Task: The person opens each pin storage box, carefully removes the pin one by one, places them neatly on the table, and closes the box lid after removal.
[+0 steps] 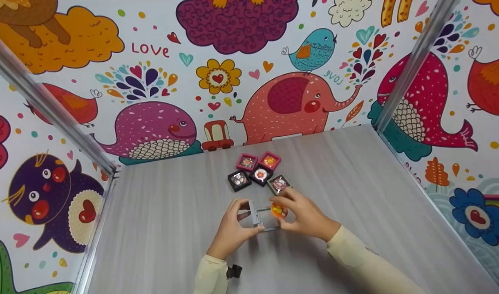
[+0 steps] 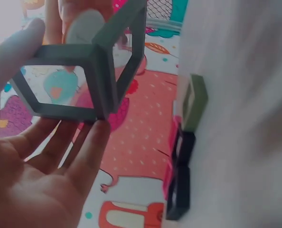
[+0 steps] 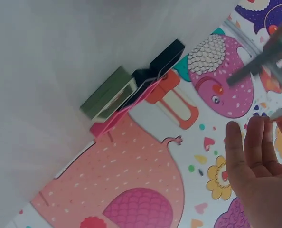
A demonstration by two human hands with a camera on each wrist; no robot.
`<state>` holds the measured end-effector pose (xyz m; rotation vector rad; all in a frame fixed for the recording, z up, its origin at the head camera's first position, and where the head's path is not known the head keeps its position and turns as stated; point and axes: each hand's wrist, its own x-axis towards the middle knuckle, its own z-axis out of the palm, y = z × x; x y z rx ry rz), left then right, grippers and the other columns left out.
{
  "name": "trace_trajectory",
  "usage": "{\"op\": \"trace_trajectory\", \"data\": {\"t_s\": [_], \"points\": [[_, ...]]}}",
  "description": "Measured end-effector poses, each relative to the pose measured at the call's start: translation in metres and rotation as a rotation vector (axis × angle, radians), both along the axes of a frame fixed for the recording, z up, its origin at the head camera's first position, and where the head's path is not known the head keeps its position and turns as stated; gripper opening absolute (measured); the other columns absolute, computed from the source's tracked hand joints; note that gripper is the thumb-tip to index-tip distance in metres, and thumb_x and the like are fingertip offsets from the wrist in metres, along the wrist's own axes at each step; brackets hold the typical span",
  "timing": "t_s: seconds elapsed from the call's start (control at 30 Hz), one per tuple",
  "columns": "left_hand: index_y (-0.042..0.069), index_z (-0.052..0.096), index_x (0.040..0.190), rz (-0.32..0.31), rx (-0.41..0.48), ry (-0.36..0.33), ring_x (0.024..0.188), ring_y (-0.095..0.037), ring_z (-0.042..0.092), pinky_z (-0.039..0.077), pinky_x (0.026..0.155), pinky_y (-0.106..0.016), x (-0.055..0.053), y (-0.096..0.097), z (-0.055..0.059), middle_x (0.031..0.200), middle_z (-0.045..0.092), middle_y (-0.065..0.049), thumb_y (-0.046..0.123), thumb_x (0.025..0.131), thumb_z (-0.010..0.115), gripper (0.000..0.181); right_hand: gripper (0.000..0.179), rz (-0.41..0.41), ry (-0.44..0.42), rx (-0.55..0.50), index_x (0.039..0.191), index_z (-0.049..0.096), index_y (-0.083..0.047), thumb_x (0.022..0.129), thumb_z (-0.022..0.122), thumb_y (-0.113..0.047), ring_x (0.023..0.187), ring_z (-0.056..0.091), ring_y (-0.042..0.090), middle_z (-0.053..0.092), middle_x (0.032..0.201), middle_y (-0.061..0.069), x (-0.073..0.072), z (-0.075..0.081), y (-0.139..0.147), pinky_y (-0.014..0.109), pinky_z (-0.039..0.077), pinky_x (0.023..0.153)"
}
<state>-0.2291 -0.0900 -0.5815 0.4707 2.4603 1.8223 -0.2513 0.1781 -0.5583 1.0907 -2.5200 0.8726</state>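
Observation:
My left hand grips a grey hinged frame by its edges, thumb on one side and fingers on the other. The frame is spread open, its two halves at an angle, with clear windows in them. Between thumb and fingers, my right hand pinches a round orange and yellow disc close to the frame's right half. The disc's pale back faces the left wrist camera. In the right wrist view, my right hand's fingers show, and the frame is cut off at the edge.
Beyond the hands, several small framed boxes sit close together on the grey table: a pink one, another pink one, a black one, another black one and a green one. Cartoon-printed walls surround the table.

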Motion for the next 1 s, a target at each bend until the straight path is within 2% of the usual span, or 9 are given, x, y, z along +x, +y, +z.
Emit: {"op": "trace_trajectory", "data": {"t_s": [0.13,0.23,0.47,0.63,0.8,1.0], "points": [[0.011,0.058,0.143,0.024,-0.008,0.001,0.132,-0.029,0.058,0.052,0.108,-0.031,-0.006,-0.008,-0.016,0.14,0.058,-0.012,0.013,0.079,0.1,0.076,0.055,-0.044,-0.05,-0.019,0.138,0.073,-0.022,0.086,0.087,-0.014,0.104,0.061,0.012,0.059,0.123,-0.001,-0.006,0.0,0.011,0.035,0.061,0.087],[0.004,0.057,0.145,0.043,-0.018,-0.009,0.134,-0.034,0.058,0.053,0.108,-0.032,-0.013,-0.015,-0.03,0.141,0.058,-0.016,0.009,0.078,0.1,0.079,0.048,-0.071,-0.096,-0.034,0.136,0.073,-0.021,0.09,0.084,-0.014,0.102,0.061,0.012,0.059,0.122,-0.001,-0.014,-0.001,0.022,0.037,0.061,0.085],[-0.006,0.052,0.146,0.115,-0.03,-0.068,0.133,-0.042,0.06,0.057,0.101,-0.032,-0.036,-0.025,-0.057,0.142,0.057,-0.02,0.0,0.077,0.097,0.083,0.042,-0.145,-0.126,-0.061,0.131,0.072,-0.013,0.091,0.081,-0.005,0.095,0.061,0.012,0.057,0.118,0.0,-0.046,-0.016,0.06,0.034,0.061,0.081],[-0.005,0.052,0.147,0.147,-0.03,-0.092,0.133,-0.042,0.06,0.058,0.099,-0.032,-0.043,-0.027,-0.067,0.143,0.056,-0.023,-0.001,0.078,0.097,0.082,0.042,-0.197,-0.144,-0.022,0.13,0.072,-0.006,0.09,0.082,-0.002,0.095,0.063,0.018,0.06,0.118,0.005,-0.064,-0.029,0.078,0.038,0.062,0.082],[-0.002,0.051,0.15,0.172,-0.016,-0.123,0.136,-0.042,0.058,0.058,0.1,-0.034,-0.043,-0.026,-0.071,0.147,0.055,-0.024,0.001,0.081,0.096,0.082,0.039,-0.27,-0.14,0.092,0.128,0.072,-0.002,0.09,0.083,-0.007,0.096,0.064,0.023,0.064,0.116,0.008,-0.076,-0.045,0.09,0.046,0.06,0.085],[0.001,0.044,0.158,0.12,-0.055,-0.147,0.143,-0.043,0.051,0.055,0.106,-0.039,-0.044,-0.029,-0.064,0.157,0.047,-0.026,0.011,0.085,0.096,0.091,0.034,-0.293,-0.126,0.224,0.121,0.074,0.001,0.088,0.082,-0.006,0.088,0.066,0.025,0.066,0.108,0.01,-0.082,-0.063,0.1,0.047,0.06,0.08]]}}
